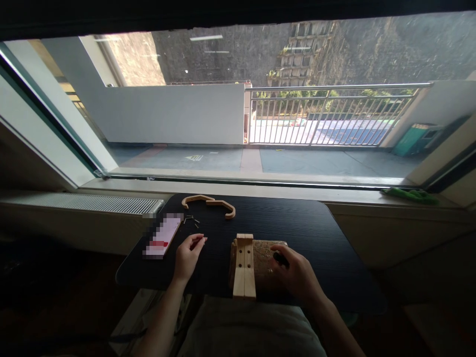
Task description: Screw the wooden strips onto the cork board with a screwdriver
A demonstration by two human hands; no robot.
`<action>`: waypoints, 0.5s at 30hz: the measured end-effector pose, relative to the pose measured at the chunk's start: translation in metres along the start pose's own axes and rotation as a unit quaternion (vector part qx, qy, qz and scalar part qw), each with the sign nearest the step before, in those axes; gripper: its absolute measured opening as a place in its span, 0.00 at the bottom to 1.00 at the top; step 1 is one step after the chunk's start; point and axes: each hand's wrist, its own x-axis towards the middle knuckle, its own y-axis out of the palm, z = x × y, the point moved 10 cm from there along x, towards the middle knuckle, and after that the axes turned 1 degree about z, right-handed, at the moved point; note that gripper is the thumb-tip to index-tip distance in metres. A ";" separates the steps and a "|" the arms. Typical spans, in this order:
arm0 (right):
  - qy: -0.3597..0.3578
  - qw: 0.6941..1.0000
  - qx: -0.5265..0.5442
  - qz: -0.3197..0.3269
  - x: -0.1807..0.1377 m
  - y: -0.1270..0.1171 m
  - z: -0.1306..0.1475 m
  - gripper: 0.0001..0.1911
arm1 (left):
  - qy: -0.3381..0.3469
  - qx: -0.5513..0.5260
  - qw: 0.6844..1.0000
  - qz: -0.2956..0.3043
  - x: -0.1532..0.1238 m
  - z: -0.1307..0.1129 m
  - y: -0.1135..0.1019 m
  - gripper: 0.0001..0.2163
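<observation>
My left hand [189, 255] hovers over the left part of the black table, left of the wood. Its thumb and fingertips are pinched together; whatever they hold is too small to make out. My right hand [297, 271] is closed around a short black handle [280, 259], whose far end is hidden. Two pale wooden pieces [244, 277] lie side by side, with several dark round holes or screw heads in their faces. They rest on the left end of a brown, rough-looking block [262, 252], and my right hand is over its right end.
Two curved wooden pieces [221, 204] lie at the back of the black table [297, 218]. Several small screws or pins [191, 219] are scattered beside a pink, partly blurred flat object [165, 235]. A windowsill [260, 187] runs behind, with a green cloth [409, 195] at right.
</observation>
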 end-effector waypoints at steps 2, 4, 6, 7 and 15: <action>0.014 1.000 0.013 -0.005 -0.003 -0.003 -0.007 0.14 | -0.012 -0.034 0.999 0.006 -0.005 -0.006 0.007 0.19; 0.021 0.999 0.024 -0.008 -0.005 -0.004 -0.011 0.15 | -0.022 -0.051 0.998 0.018 -0.011 -0.014 0.016 0.18; 0.023 0.999 0.033 -0.007 -0.006 -0.003 -0.013 0.15 | -0.015 -0.054 0.998 0.036 -0.017 -0.026 0.025 0.17; 0.022 0.999 0.037 -0.008 -0.005 -0.003 -0.012 0.15 | -0.007 -0.050 0.998 0.046 -0.021 -0.032 0.030 0.16; 0.030 0.997 0.072 0.007 -0.003 0.002 -0.008 0.15 | 0.032 -0.035 0.993 0.106 -0.043 -0.067 0.065 0.12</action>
